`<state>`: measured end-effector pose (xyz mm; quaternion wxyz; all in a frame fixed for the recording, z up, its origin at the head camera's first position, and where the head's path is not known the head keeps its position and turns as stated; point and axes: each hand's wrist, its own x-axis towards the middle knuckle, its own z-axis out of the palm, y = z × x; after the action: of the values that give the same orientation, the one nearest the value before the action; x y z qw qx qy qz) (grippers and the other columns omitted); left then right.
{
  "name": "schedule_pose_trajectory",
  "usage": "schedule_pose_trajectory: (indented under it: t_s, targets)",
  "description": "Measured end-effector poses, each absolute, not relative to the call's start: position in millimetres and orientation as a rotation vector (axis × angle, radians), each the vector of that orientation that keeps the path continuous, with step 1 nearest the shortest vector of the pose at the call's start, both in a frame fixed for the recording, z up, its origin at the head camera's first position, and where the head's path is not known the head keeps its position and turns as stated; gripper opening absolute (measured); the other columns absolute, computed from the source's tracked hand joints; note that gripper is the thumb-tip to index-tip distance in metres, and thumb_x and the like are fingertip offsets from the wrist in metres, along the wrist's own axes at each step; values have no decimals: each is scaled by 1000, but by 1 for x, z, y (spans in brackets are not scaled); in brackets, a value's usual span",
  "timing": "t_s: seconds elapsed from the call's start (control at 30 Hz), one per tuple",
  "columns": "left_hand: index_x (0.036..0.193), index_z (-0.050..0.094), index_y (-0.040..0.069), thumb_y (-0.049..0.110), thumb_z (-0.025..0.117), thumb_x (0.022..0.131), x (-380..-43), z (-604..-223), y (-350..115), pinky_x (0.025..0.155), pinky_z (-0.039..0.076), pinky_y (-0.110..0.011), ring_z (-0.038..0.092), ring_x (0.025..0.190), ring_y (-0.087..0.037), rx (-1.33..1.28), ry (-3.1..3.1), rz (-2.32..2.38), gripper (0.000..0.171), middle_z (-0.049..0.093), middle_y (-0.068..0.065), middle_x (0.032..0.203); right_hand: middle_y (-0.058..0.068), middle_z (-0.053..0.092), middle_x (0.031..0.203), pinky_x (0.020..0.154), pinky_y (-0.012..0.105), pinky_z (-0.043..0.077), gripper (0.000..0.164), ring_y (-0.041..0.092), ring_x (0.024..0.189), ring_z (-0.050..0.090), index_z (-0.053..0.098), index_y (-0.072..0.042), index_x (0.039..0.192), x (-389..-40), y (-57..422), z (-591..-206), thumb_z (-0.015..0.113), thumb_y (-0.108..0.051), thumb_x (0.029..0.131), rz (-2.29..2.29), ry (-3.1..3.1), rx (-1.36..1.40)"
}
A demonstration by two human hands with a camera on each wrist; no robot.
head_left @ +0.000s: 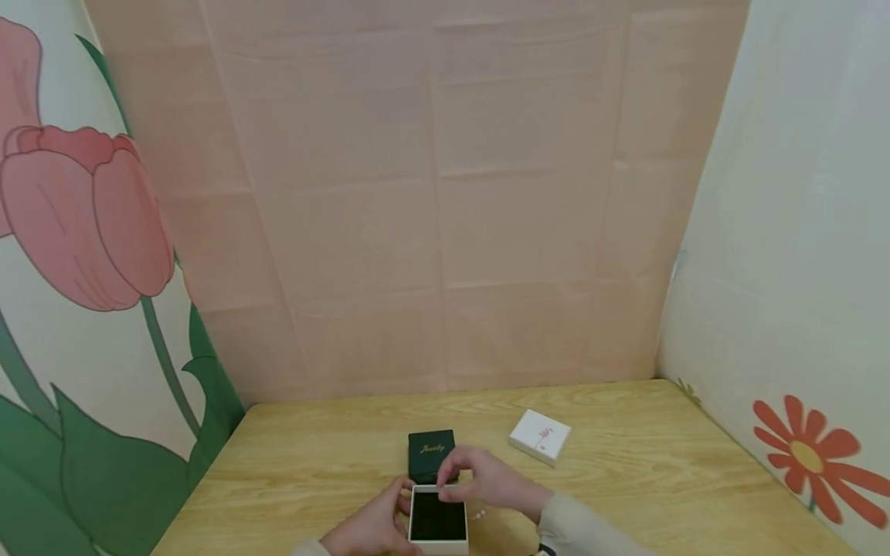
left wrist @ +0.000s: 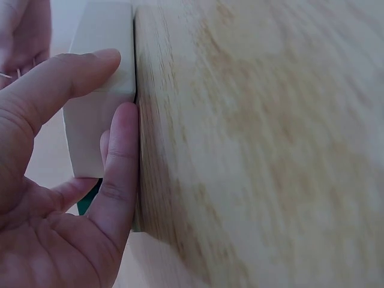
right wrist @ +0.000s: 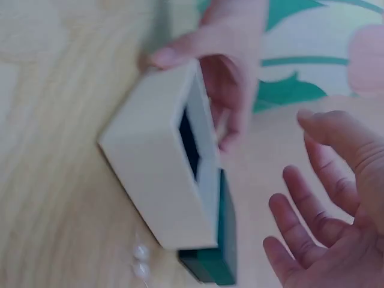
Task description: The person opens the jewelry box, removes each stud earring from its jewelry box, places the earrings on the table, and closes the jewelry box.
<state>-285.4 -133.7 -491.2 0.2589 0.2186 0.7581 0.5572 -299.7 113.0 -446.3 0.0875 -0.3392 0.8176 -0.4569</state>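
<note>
An uncovered white box [head_left: 439,547] with a black inside [head_left: 438,519] stands on the wooden table. My left hand [head_left: 378,521] grips it from the left, thumb on the near side and fingers about the far corner; the left wrist view shows the thumb on its pale wall [left wrist: 99,129]. Over its far right rim hovers my right hand [head_left: 480,479]. In the right wrist view the right hand's fingers [right wrist: 294,222] are loosely bent and apart, holding nothing. Directly behind the white box is a dark green lid or box [head_left: 427,450] with gold lettering.
Small white pearls [right wrist: 141,261] on a thin strand lie on the table [head_left: 313,455] just right of the white box. Farther back on the right sits a flat white box [head_left: 541,436] with a pink print. A pink cloth [head_left: 431,232] hangs behind the table.
</note>
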Motion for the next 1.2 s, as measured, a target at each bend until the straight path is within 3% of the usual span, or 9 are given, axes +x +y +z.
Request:
schedule_pose_trajectory:
  t_s: [0.2, 0.4, 0.7, 1.0, 1.2]
  targets:
    - [132, 36, 6, -1, 81, 73, -283, -492, -133, 63, 53, -29, 62, 75, -22, 589, 2051, 1525, 75, 55, -14, 104, 1, 66, 98, 90, 35, 46, 9, 9, 93, 58, 68, -11, 94, -304, 138, -442, 71, -16, 88, -1450, 2510, -988]
    - [131, 36, 7, -1, 82, 73, -283, -491, -132, 64, 53, -30, 61, 76, -22, 571, 2065, 1511, 74, 54, -13, 104, 6, 66, 93, 76, 24, 49, 16, 10, 82, 58, 66, -4, 95, -312, 159, -443, 70, -19, 89, -1540, 2478, -874]
    - [131, 36, 8, -2, 82, 72, -284, -491, -132, 64, 51, -30, 60, 76, -23, 546, 2075, 1507, 76, 53, -14, 105, 4, 62, 83, 62, 20, 46, 10, 10, 69, 54, 67, -3, 90, -318, 173, -451, 71, -12, 87, -1447, 2502, -795]
    - [132, 36, 7, -4, 81, 71, -284, -491, -132, 65, 52, -30, 61, 76, -22, 537, 2058, 1518, 77, 53, -14, 105, -6, 65, 76, 60, 18, 45, 5, 3, 67, 54, 70, -8, 84, -324, 178, -475, 74, -9, 81, -1167, 2635, -807]
    - [131, 36, 7, -6, 81, 71, -286, -492, -132, 67, 53, -30, 62, 77, -23, 538, 2045, 1523, 76, 53, -14, 105, -4, 64, 74, 59, 19, 42, 8, 7, 65, 53, 69, -7, 82, -321, 178, -482, 75, -4, 78, -1167, 2569, -701]
